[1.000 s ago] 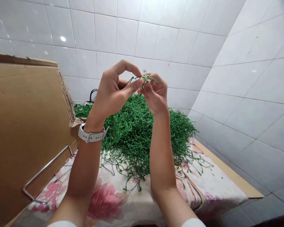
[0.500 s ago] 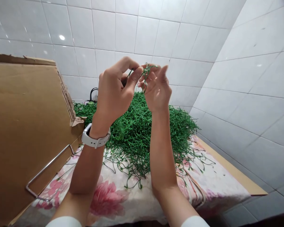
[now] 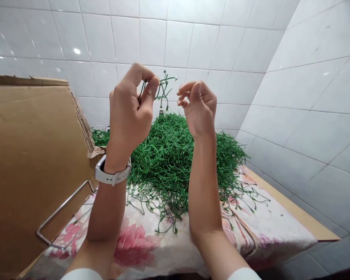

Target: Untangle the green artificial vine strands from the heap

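Thin green stems [image 3: 164, 86] stick out from between the thumb and forefinger of my left hand [image 3: 131, 109], which is raised over the table. A white watch strap circles my left wrist. My right hand [image 3: 198, 105] is up to the right of the stems, palm facing me, fingers curved and apart from the thumb, touching nothing that I can see. Behind and below both hands lies a big tangled heap of green stems [image 3: 169, 155] with small buds at their ends. Loose stems trail from its front edge.
The heap rests on a flower-patterned cloth [image 3: 175, 252]. At the left stands a brown cardboard box [image 3: 32, 163] with a torn edge, and a metal wire frame [image 3: 65, 204] beside it. White tiled walls [image 3: 151, 35] rise behind and on the right.
My left hand has moved left, carrying the stems away from my right hand. My right hand has shifted slightly right, off the stems, and the two hands are now apart.
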The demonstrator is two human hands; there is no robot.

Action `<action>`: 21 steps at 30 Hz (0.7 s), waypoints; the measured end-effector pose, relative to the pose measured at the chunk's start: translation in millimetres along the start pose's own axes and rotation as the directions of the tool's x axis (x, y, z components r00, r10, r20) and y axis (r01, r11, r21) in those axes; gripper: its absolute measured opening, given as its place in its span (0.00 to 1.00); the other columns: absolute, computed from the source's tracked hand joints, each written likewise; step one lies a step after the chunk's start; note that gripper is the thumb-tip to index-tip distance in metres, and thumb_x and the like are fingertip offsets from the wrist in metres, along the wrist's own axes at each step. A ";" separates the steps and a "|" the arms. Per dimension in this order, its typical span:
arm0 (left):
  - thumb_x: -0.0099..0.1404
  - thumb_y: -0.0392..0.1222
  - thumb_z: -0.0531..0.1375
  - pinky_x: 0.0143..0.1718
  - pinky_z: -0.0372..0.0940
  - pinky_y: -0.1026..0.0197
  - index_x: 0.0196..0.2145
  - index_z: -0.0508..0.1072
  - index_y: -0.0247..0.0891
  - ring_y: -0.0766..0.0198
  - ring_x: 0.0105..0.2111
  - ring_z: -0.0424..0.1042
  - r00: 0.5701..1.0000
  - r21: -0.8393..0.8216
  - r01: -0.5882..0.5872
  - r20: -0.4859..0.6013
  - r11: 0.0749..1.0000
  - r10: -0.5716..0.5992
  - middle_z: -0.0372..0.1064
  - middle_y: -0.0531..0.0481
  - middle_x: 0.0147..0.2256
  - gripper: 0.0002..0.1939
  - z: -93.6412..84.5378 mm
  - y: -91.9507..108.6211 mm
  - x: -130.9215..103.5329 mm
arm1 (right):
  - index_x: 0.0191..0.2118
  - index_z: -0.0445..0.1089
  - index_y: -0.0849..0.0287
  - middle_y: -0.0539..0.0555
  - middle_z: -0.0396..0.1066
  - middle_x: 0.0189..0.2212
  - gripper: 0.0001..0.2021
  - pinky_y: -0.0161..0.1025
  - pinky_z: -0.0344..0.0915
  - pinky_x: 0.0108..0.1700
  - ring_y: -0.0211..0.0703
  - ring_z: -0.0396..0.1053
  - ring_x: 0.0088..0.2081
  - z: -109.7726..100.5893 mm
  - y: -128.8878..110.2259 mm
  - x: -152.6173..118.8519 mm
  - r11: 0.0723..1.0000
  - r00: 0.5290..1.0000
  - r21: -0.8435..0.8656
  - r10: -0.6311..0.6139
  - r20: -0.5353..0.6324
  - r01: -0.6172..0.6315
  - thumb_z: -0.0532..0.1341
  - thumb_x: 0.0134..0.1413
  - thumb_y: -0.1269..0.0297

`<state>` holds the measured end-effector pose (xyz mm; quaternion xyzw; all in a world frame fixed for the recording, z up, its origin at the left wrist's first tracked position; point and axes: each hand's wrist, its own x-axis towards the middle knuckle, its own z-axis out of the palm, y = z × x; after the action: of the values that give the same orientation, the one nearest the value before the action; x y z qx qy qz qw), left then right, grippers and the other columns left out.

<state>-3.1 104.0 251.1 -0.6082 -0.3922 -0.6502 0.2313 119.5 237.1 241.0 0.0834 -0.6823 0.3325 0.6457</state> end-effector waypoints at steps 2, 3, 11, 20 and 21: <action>0.73 0.40 0.59 0.20 0.43 0.60 0.33 0.67 0.43 0.71 0.15 0.48 1.000 -0.013 -0.020 0.017 1.000 0.020 0.49 0.59 0.18 0.08 1.8 1.4 -0.8 | 0.38 0.77 0.50 0.50 0.72 0.37 0.21 0.37 0.69 0.40 0.37 0.68 0.38 2.9 -6.5 -1.7 0.999 0.995 -0.032 -0.013 0.098 0.017 0.65 0.56 0.36; 0.73 0.40 0.59 0.20 0.43 0.60 0.33 0.67 0.43 0.71 0.15 0.47 0.999 -0.010 -0.029 0.031 1.000 0.029 0.48 0.60 0.18 0.08 3.4 1.3 -1.4 | 0.39 0.77 0.50 0.50 0.72 0.38 0.20 0.36 0.69 0.40 0.37 0.68 0.39 5.8 -9.2 -2.2 0.998 0.991 -0.055 -0.029 0.130 0.036 0.66 0.55 0.38; 0.72 0.45 0.61 0.23 0.48 0.62 0.34 0.68 0.42 0.68 0.17 0.53 0.996 0.077 -0.033 0.080 0.996 0.027 0.48 0.59 0.18 0.09 10.5 3.0 -5.4 | 0.29 0.68 0.54 0.50 0.67 0.37 0.11 0.38 0.68 0.41 0.38 0.66 0.41 18.3 -1.1 0.8 0.992 0.995 -0.092 -0.077 0.062 0.082 0.67 0.56 0.55; 0.72 0.48 0.60 0.23 0.46 0.59 0.35 0.72 0.46 0.59 0.24 0.64 0.989 0.153 -0.059 0.144 0.986 0.037 0.51 0.53 0.17 0.07 21.1 5.0 -9.9 | 0.31 0.55 0.53 0.48 0.66 0.34 0.13 0.35 0.67 0.35 0.34 0.63 0.32 37.5 27.2 0.1 0.963 0.995 0.251 0.100 0.017 -0.101 0.63 0.45 0.62; 0.72 0.47 0.60 0.23 0.46 0.59 0.35 0.73 0.46 0.59 0.24 0.64 0.988 0.173 -0.062 0.150 0.983 0.035 0.50 0.53 0.17 0.07 20.4 2.8 -9.3 | 0.31 0.54 0.53 0.48 0.66 0.33 0.13 0.35 0.66 0.35 0.34 0.62 0.31 38.8 29.8 -0.2 0.962 0.994 0.249 0.111 0.014 -0.111 0.62 0.45 0.62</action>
<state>13.0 116.9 241.7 -0.6406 -0.4496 -0.5604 0.2710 71.4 238.0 232.7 0.1257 -0.6386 0.4512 0.6106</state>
